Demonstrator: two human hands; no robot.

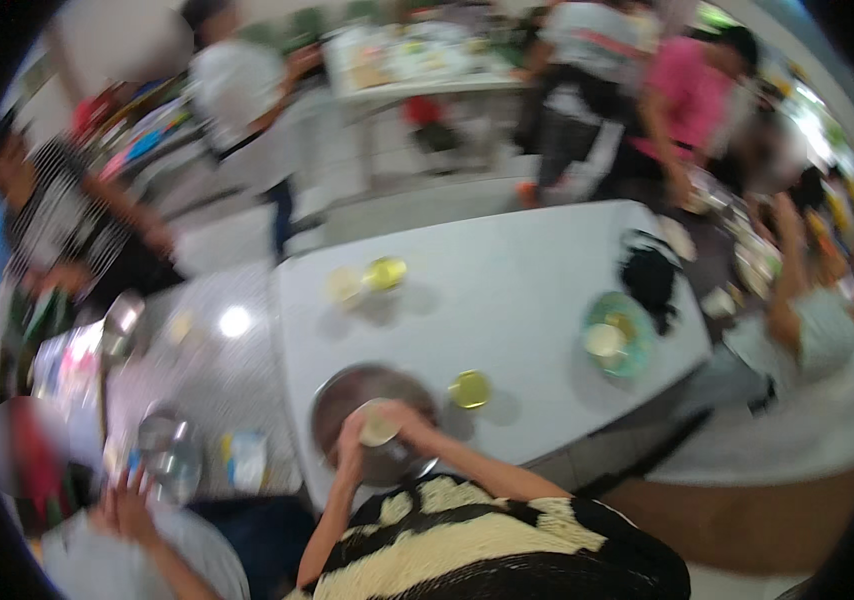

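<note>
Above a wide metal mixing bowl (325, 400) near the front of the white table, both my hands close round a pale round thing (379, 427). Blur keeps me from telling whether it is a small cup or a lump of dough. My left hand (350, 436) grips its left side and my right hand (409, 420) its right side. Most of the bowl's inside is hidden under my hands. Just right of the bowl stands a small container with a yellow-green top (469, 390).
Farther back on the white table (507, 260) are a yellow container (385, 273) and a pale cup (344, 287). A green plate (637, 355) and a black cloth (650, 280) lie at the right. A speckled table (217, 380) with metal bowls adjoins at left; a person sits close there.
</note>
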